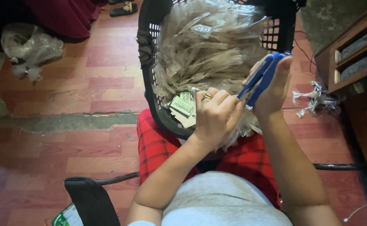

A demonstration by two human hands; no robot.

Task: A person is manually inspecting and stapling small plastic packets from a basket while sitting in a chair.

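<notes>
A: What is the right hand (271, 86) holding?

B: A blue stapler (262, 77), gripped in the palm with the thumb along one side and the fingers closed round the other. It points down and to the left, toward the left hand (214, 113).

A: And the left hand?

B: It is curled shut, knuckles up, a ring (207, 96) on one finger. It seems to pinch something thin at the stapler's nose, but the fingers hide it, so I cannot tell what.

A: Where does all this happen?

B: Over the near edge of a black basket (150, 62) resting on the person's lap, on the red checked trousers (158, 144). The basket is heaped with clear plastic sleeves (208, 46), and a few small paper cards (182, 108) lie at its near rim, just beside the left hand.

A: How would those sleeves handle?

B: I judge them very light, limp and slippery; they would slide and crumple easily. A pinch at one end between thumb and forefinger looks the best hold. The cards seem stiffer, best taken by an edge. The stapler is rigid and suits a full-hand squeeze.

A: The arms?

B: Both forearms reach forward from the body, elbows bent, wrists meeting above the lap.
</notes>
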